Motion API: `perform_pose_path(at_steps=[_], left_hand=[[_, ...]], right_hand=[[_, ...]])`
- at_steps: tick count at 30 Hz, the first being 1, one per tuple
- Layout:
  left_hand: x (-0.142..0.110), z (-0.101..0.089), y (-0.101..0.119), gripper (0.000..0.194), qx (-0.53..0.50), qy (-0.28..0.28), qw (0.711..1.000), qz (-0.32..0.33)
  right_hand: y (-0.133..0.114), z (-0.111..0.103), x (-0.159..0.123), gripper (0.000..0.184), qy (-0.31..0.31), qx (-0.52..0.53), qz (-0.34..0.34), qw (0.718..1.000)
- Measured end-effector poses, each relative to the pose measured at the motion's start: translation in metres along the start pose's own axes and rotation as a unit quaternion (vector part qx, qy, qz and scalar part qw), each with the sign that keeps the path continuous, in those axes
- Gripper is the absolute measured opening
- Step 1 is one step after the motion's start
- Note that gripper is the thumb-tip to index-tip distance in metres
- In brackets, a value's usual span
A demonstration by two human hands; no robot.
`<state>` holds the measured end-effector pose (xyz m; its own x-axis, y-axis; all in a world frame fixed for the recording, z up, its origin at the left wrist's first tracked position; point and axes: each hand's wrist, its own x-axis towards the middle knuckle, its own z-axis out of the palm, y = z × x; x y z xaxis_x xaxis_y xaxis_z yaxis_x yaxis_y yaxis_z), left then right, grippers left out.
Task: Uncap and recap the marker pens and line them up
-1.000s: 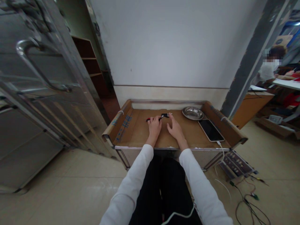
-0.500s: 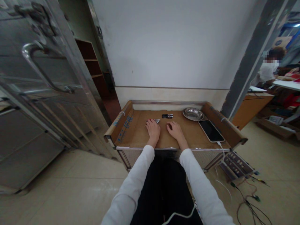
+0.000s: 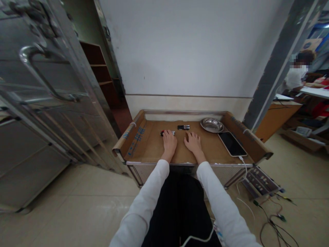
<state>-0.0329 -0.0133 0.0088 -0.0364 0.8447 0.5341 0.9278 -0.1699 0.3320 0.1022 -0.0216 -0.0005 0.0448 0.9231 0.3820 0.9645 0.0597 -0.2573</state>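
Observation:
On the cardboard lining [image 3: 151, 144] of a small table, my left hand [image 3: 169, 142] covers a group of small red, black and silver cylinders that look like batteries [image 3: 162, 133]. Its fingers bend over them, with battery ends showing on both sides; the thumb's grip is partly hidden. To its right, my right hand [image 3: 193, 142] rests with fingers apart and nothing in them. Beyond the gap between both hands lies a second group, black and silver batteries [image 3: 183, 127], side by side and untouched.
A round metal bowl [image 3: 211, 125] stands at the back right, with a phone [image 3: 232, 144] on a white cable in front of it. Raised cardboard sides [image 3: 257, 144] flank the table. A metal door [image 3: 51, 75] is at left; a person [image 3: 294, 77] sits far right.
My left hand has shifted slightly right, showing more of the batteries on its left. The right hand's fingers have spread and moved a little to the right.

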Motion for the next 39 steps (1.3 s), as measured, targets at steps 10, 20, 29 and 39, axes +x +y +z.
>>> perform_pose_path(at_steps=[10,20,29,39], left_hand=[[0.01,-0.002,0.008,0.019,0.043,-0.024,0.999,-0.005],[0.027,0.024,0.023,0.023,0.093,-0.044,0.99,0.096],[0.027,0.023,0.022,0.027,0.084,-0.06,0.99,0.094],[0.026,0.02,0.023,0.028,0.08,-0.066,0.989,0.101]], right_hand=[[0.0,-0.002,0.022,0.044,-0.018,-0.047,-0.002,0.999],[0.0,0.003,0.026,0.039,0.003,-0.061,0.015,0.998],[0.003,0.003,0.025,0.028,0.025,-0.055,0.019,0.998],[0.005,0.006,0.02,0.026,0.053,-0.067,0.047,0.995]])
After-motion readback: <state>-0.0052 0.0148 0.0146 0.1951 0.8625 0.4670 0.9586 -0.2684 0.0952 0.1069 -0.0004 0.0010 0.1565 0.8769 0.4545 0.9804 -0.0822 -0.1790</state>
